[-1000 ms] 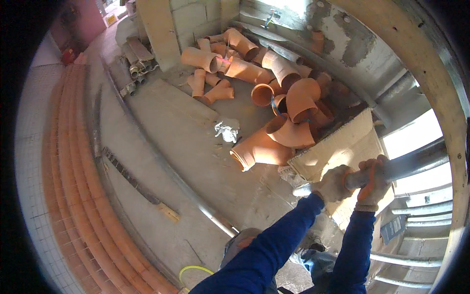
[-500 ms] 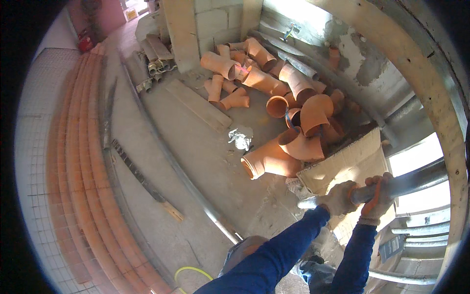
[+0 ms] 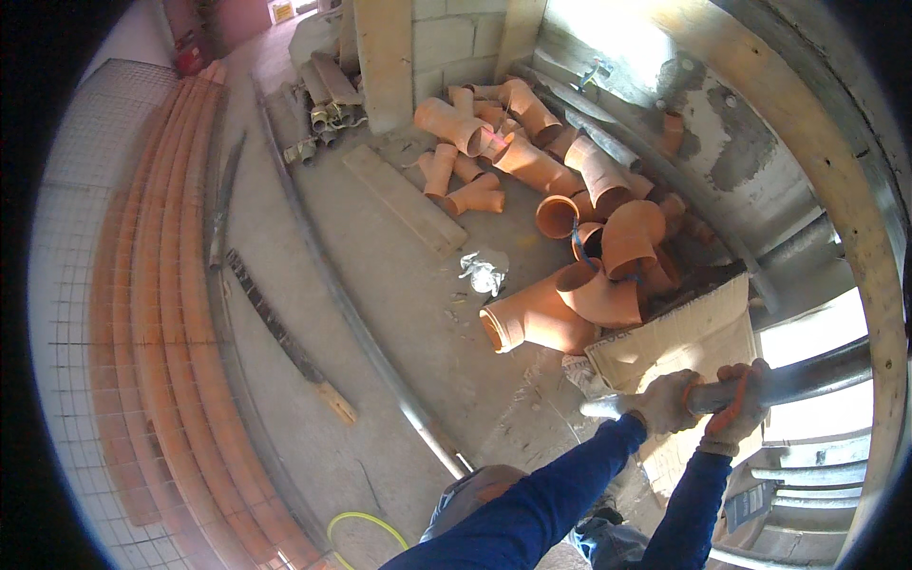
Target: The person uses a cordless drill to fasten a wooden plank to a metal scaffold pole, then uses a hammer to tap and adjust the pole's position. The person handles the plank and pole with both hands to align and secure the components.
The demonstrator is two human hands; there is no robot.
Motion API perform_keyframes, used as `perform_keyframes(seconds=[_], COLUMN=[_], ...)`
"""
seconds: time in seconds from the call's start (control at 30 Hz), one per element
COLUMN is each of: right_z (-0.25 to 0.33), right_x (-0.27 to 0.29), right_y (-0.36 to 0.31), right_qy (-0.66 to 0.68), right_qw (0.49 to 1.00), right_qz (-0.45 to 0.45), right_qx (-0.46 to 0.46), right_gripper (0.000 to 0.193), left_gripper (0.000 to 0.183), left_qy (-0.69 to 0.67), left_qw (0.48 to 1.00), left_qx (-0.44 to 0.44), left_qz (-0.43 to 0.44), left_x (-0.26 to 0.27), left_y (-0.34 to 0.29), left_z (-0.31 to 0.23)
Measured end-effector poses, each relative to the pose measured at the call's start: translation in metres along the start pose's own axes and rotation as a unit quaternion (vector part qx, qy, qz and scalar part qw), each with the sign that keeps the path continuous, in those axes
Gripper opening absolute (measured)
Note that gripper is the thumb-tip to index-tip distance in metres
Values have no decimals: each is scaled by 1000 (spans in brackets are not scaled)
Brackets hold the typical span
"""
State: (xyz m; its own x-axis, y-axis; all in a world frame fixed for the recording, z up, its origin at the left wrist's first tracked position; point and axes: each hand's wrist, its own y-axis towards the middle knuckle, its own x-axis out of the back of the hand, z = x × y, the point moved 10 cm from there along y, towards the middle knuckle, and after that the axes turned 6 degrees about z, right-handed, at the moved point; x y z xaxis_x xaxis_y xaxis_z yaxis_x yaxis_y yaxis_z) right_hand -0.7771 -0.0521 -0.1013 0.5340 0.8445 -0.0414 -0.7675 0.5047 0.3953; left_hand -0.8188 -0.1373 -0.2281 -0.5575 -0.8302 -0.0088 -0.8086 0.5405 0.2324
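A grey metal pipe (image 3: 822, 372) slants across the lower right, its far part passing the wooden frame. Both gloves are closed around it. My left hand (image 3: 668, 401), in a pale work glove, grips it near its lighter end (image 3: 600, 407). Just to the right, my right hand (image 3: 739, 407), in a pale glove with orange on it, wraps the pipe close beside the left. Beneath the hands lies an opened cardboard box (image 3: 679, 332). Beyond that, several orange plastic pipe fittings (image 3: 537, 318) lie in a heap.
Long orange pipes (image 3: 157, 313) and wire mesh (image 3: 71, 247) run along the left. Another metal pipe (image 3: 351, 328) and a wooden board (image 3: 404, 199) lie on the concrete floor. A curved-looking wooden beam (image 3: 807, 104) borders the right. A yellow hose (image 3: 356, 516) loops near my legs.
My view has shifted slightly, so the fittings and floor items appear farther right. Both hands keep their hold on the pipe, which sits slightly lower in the picture.
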Motion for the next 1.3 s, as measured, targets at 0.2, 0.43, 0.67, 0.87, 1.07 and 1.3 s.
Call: perform_keyframes(seconds=[0.2, 0.43, 0.67, 0.87, 1.07, 1.3], right_z=[-2, 0, -1, -4, 0, -4], right_x=[3, 1, 1, 6, 2, 0], right_y=[2, 1, 2, 0, 0, -1], right_qy=[4, -2, -21, 23, 51, 83], right_qw=[1000, 1000, 1000, 1000, 999, 995], right_qz=[2, 1, 14, -12, -12, -29], right_qx=[6, 6, 4, -7, -1, -40], right_gripper=[39, 40, 35, 39, 40, 29], left_gripper=[51, 56, 50, 47, 45, 46], left_qy=[31, 68, 82, 71, -20, -56], left_qw=[998, 997, 996, 995, 999, 997], left_qx=[-36, -24, -27, -39, -23, -20], left_qz=[-27, -11, -31, -49, 17, 50], left_x=[7, 2, -5, -7, -3, -11], left_y=[-2, 1, 2, 5, 2, 11], left_z=[-9, -6, 5, 10, -2, 1])
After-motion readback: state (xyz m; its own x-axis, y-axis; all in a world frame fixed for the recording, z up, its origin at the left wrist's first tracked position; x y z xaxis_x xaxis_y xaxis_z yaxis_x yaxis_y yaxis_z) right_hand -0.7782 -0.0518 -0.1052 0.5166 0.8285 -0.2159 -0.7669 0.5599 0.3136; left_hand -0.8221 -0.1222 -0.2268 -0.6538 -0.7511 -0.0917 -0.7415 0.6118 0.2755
